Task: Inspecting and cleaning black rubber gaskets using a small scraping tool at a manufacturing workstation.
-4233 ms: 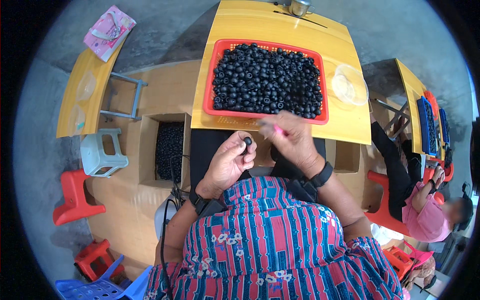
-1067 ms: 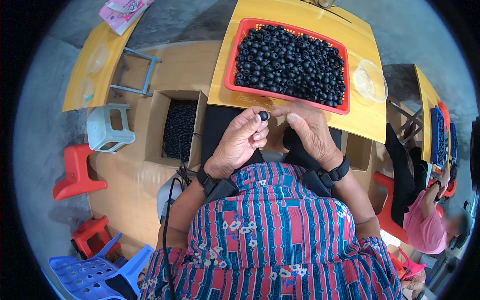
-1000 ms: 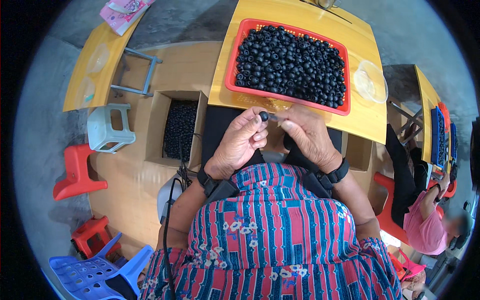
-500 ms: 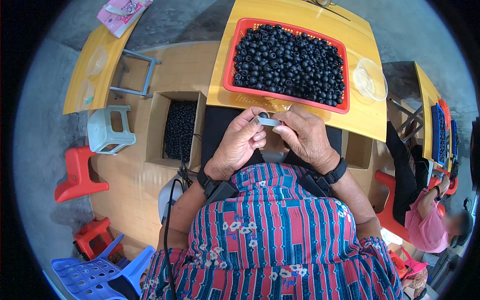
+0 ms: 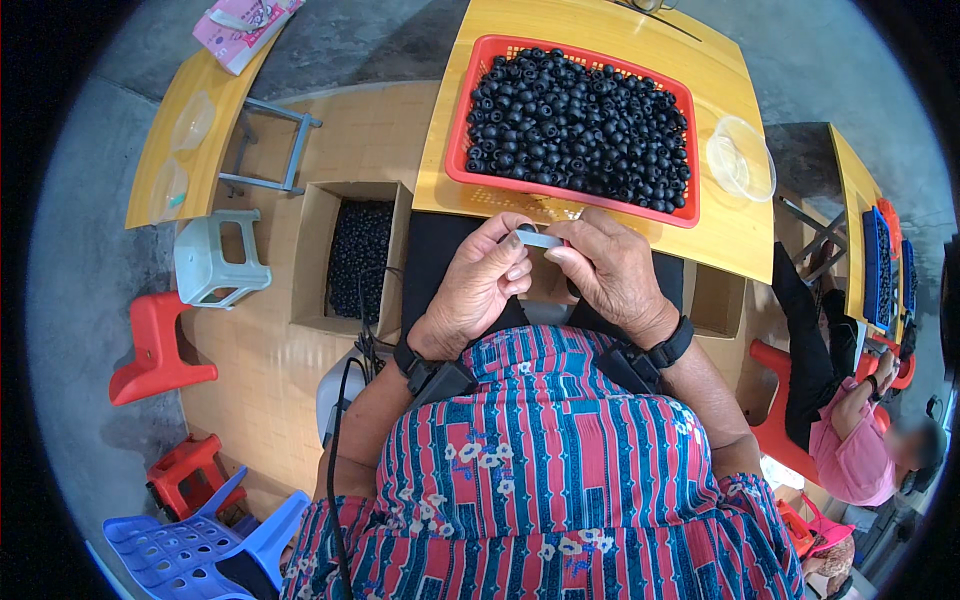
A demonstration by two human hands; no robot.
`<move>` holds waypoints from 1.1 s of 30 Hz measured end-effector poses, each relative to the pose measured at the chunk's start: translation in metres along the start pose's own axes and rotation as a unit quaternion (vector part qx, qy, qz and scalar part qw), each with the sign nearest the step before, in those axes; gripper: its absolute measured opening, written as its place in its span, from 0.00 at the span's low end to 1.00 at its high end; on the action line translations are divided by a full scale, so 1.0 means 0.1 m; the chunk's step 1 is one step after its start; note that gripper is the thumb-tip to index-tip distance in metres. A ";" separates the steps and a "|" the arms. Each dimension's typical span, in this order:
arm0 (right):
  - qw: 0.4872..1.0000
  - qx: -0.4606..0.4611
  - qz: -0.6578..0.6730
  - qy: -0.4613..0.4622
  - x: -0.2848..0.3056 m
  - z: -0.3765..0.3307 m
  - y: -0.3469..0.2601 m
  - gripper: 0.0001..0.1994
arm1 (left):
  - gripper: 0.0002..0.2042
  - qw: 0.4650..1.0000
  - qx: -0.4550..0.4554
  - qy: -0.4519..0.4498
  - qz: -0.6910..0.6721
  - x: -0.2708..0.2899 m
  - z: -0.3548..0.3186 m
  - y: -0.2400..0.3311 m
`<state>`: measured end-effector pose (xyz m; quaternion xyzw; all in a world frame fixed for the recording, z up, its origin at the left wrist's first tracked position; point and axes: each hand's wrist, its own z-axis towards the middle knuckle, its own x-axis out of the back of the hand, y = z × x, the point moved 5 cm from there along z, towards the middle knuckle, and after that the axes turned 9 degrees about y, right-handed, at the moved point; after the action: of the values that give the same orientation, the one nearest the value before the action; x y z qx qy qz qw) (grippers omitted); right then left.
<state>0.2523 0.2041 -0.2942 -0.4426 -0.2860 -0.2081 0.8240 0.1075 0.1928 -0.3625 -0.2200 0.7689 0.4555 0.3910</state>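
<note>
Pinching small grey strip [image 5: 541,239], both hands

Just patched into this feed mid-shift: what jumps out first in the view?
The red tray heaped with small black round pieces on the yellow table dominates the top centre. Just below it, the left hand and right hand meet, pinching a small pale ring-like part between them. To the left, on the floor, an open cardboard box holds more black pieces.
</note>
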 end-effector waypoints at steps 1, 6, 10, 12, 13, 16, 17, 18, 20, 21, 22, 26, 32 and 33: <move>1.000 -0.003 -0.001 0.000 0.00 0.00 0.00 0.10 | 0.08 1.000 -0.002 -0.001 -0.002 0.00 0.00 0.00; 1.000 -0.017 0.010 0.003 -0.02 0.00 0.04 0.08 | 0.07 1.000 -0.015 0.011 0.012 0.02 0.03 -0.01; 0.999 -0.028 0.033 -0.016 -0.11 0.02 0.07 0.08 | 0.07 0.999 -0.015 0.041 -0.013 0.09 0.03 -0.03; 0.998 -0.042 0.046 -0.022 -0.16 0.02 0.09 0.08 | 0.07 0.998 -0.018 0.051 -0.019 0.11 0.01 -0.02; 0.996 -0.056 0.060 -0.027 -0.19 0.02 0.10 0.08 | 0.07 0.998 -0.022 0.062 -0.025 0.11 0.00 -0.01; 0.993 -0.083 -0.041 -0.078 -0.25 0.04 0.18 0.08 | 0.07 1.000 -0.021 0.004 -0.011 -0.02 -0.09 0.01; 0.993 -0.083 -0.041 -0.079 -0.25 0.02 0.19 0.08 | 0.07 1.000 -0.021 0.004 -0.011 -0.04 -0.09 0.02; 0.995 -0.076 -0.008 -0.059 -0.23 0.00 0.18 0.08 | 0.08 1.000 -0.020 -0.003 -0.008 -0.06 -0.08 0.03; 0.997 -0.068 0.025 -0.040 -0.21 -0.02 0.16 0.08 | 0.08 1.000 -0.021 -0.004 -0.010 -0.06 -0.06 0.04; 0.990 -0.117 0.070 -0.036 -0.22 -0.03 0.19 0.09 | 0.08 1.000 -0.022 -0.003 -0.010 -0.05 -0.06 0.04; 0.979 -0.165 0.114 -0.031 -0.21 -0.05 0.23 0.10 | 0.08 1.000 -0.026 -0.005 -0.003 -0.04 -0.06 0.03; 0.950 -0.172 0.258 0.032 -0.16 -0.04 0.17 0.11 | 0.08 0.999 -0.032 -0.015 0.002 0.00 -0.04 -0.02; 0.927 -0.186 0.323 0.026 -0.08 -0.03 0.09 0.15 | 0.08 0.999 -0.031 0.023 0.028 -0.05 -0.02 -0.07; 0.939 -0.169 0.300 0.027 -0.08 -0.02 0.08 0.14 | 0.08 0.999 -0.031 0.023 0.028 -0.07 -0.02 -0.08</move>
<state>0.2519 0.2070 -0.3055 -0.6345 -0.0781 -0.0087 0.7689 0.1160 0.1870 -0.3607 -0.2210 0.7687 0.4850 0.3537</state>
